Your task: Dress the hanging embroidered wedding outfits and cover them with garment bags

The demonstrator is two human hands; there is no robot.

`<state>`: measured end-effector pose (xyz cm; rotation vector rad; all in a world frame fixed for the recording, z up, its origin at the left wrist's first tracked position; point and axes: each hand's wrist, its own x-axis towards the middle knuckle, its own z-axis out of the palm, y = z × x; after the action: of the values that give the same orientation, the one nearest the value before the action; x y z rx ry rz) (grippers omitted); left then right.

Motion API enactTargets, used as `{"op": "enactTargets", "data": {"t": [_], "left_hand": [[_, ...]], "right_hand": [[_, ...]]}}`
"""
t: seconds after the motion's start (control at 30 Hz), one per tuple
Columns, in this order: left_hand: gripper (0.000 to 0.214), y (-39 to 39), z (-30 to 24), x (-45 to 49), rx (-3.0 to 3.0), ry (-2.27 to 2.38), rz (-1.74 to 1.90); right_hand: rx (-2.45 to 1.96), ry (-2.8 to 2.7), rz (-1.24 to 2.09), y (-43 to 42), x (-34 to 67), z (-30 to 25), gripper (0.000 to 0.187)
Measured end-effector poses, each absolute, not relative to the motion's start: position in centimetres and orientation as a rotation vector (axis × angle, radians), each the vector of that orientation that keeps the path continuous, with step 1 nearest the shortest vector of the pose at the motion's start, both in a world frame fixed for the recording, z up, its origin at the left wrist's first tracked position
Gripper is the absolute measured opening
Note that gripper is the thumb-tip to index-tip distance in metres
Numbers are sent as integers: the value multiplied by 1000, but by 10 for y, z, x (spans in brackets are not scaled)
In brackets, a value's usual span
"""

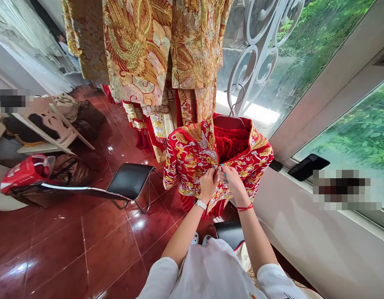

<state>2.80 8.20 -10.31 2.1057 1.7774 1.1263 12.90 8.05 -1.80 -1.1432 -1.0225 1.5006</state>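
A red jacket [192, 153] with gold and silver embroidery hangs in front of me on a hanger [229, 121], its neck open over a red lining. My left hand [208, 182] has its fingers closed on the left front edge of the jacket, about mid-chest. Right beside it, my right hand [231, 177] pinches the opposite front edge; blue nails show at its fingertips. Both hands almost meet where the two edges come together. Any fastener between the fingertips is too small to make out. Red pleated cloth shows below the jacket's hem.
Gold embroidered garments [138, 50] hang behind the jacket. A black chair [129, 180] stands on the red tiled floor at left, with a red bag [23, 172] farther left. A phone [308, 167] leans on the window sill at right. Another black seat [229, 232] is close by my legs.
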Motion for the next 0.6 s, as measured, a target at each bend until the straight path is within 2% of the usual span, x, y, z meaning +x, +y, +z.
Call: {"op": "enactTargets", "data": {"t": [0.6], "left_hand": [[19, 81, -110, 28, 2024, 1550, 1307]], "right_hand": [[-1085, -965, 1354, 88, 122, 13, 24]]}}
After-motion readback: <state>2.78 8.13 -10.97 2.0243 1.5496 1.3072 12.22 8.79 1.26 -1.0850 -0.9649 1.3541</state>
